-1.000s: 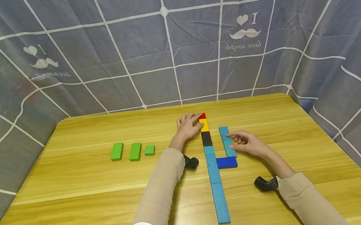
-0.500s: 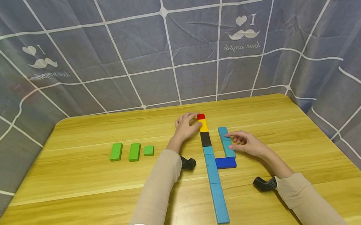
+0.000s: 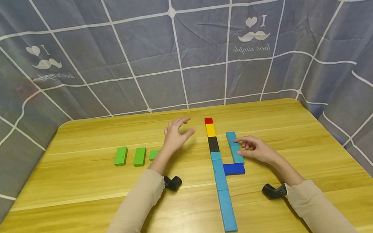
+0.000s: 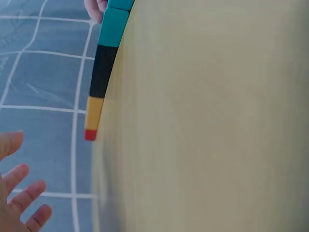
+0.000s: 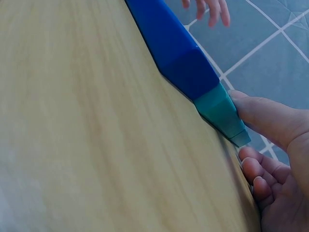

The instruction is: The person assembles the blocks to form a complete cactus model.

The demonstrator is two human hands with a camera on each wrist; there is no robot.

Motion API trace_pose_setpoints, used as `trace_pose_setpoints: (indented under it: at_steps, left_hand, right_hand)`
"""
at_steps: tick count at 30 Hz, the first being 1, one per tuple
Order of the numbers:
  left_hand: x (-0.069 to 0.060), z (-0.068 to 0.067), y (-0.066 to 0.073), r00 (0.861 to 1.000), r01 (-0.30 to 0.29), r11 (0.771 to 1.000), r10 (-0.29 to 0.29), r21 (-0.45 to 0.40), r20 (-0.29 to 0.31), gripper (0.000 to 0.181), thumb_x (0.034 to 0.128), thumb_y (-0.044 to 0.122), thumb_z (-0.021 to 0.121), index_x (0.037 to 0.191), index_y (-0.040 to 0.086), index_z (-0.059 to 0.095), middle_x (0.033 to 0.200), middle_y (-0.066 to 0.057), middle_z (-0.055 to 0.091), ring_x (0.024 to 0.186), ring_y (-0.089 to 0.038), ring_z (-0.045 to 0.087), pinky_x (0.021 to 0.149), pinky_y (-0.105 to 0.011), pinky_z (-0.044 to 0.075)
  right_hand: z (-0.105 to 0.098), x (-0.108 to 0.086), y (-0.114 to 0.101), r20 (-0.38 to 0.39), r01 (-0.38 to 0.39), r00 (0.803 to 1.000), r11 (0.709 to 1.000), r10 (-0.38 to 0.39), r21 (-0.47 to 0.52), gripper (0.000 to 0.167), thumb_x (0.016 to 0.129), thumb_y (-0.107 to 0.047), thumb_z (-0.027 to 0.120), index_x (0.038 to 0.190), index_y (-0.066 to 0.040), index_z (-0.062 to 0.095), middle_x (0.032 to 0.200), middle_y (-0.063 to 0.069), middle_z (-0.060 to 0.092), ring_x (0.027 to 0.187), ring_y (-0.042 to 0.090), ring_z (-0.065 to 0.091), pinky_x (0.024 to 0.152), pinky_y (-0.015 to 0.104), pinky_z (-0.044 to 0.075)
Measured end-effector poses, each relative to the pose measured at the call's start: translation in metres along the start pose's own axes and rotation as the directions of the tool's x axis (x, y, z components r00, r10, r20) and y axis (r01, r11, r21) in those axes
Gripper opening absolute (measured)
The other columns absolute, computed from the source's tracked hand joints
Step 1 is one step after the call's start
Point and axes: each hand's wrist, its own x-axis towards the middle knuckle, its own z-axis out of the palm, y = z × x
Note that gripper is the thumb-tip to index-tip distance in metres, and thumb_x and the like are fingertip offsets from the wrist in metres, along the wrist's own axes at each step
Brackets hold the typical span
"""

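Note:
In the head view a straight column of flat blocks runs toward me: red (image 3: 208, 120), yellow (image 3: 210, 130), black (image 3: 213, 144), then several light blue blocks (image 3: 227, 210). A dark blue block (image 3: 234, 169) juts from its right side, and two light blue blocks (image 3: 231, 137) stretch away from that block's right end. My left hand (image 3: 175, 135) hovers left of the column, fingers spread, holding nothing. My right hand (image 3: 258, 150) rests beside the light blue pair; its thumb (image 5: 263, 113) touches a block's edge, while the other fingertips stay loosely curled.
Left of my left hand lie three green blocks (image 3: 140, 157); the smallest is partly covered by the left wrist. The wooden table (image 3: 63, 203) backs onto a grey checked curtain (image 3: 147, 56). Each wrist carries a black camera mount (image 3: 274, 191).
My left hand has let go of the column's far end near the red and yellow blocks and moved left. The right hand has stayed by the light blue pair.

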Motion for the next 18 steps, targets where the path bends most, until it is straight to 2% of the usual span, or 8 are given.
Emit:
trace_pose_setpoints:
  at_steps: [4, 11, 13, 18]
  left_hand:
    - [-0.018, -0.022, -0.003, 1.0, -0.013, 1.0, 0.014, 0.011, -0.007, 0.047, 0.0808, 0.022, 0.069, 0.123, 0.009, 0.056, 0.114, -0.015, 0.058, 0.11, -0.033, 0.043, 0.091, -0.053, 0.019]
    - [-0.052, -0.061, -0.016, 1.0, -0.006, 0.999, 0.007, 0.047, -0.023, 0.047, 0.0794, 0.019, 0.071, 0.123, 0.006, 0.056, 0.113, -0.016, 0.057, 0.105, -0.035, 0.043, 0.089, -0.055, 0.019]
    - [-0.061, -0.071, -0.022, 1.0, 0.003, 0.998, -0.001, 0.066, -0.031, 0.048, 0.0795, 0.019, 0.071, 0.123, 0.006, 0.055, 0.113, -0.017, 0.057, 0.106, -0.035, 0.043, 0.088, -0.055, 0.02]
    - [-0.083, -0.093, -0.037, 0.995, 0.027, 0.994, -0.016, 0.11, -0.096, 0.048, 0.0786, 0.017, 0.071, 0.122, 0.005, 0.055, 0.111, -0.018, 0.057, 0.106, -0.038, 0.042, 0.089, -0.058, 0.017]
  right_hand:
    - [-0.001, -0.001, -0.006, -0.001, -0.016, 1.0, 1.0, 0.016, -0.003, 0.04, 0.084, -0.001, 0.062, 0.121, 0.01, 0.051, 0.089, 0.021, 0.046, 0.074, 0.021, 0.039, 0.066, 0.024, 0.034]
    - [0.0, 0.005, 0.031, -0.004, 0.003, 1.0, 1.0, -0.003, 0.019, 0.043, 0.084, -0.01, 0.065, 0.124, 0.001, 0.053, 0.09, 0.013, 0.047, 0.075, 0.018, 0.039, 0.065, 0.024, 0.034]
    - [0.0, 0.005, 0.031, -0.003, 0.002, 1.0, 1.0, -0.002, 0.017, 0.042, 0.085, -0.011, 0.065, 0.124, 0.001, 0.053, 0.09, 0.013, 0.046, 0.075, 0.018, 0.039, 0.065, 0.025, 0.034]
    - [0.001, 0.005, 0.031, -0.004, 0.002, 1.0, 1.0, -0.002, 0.02, 0.042, 0.085, -0.011, 0.065, 0.123, 0.001, 0.053, 0.089, 0.013, 0.046, 0.074, 0.018, 0.038, 0.065, 0.025, 0.034]
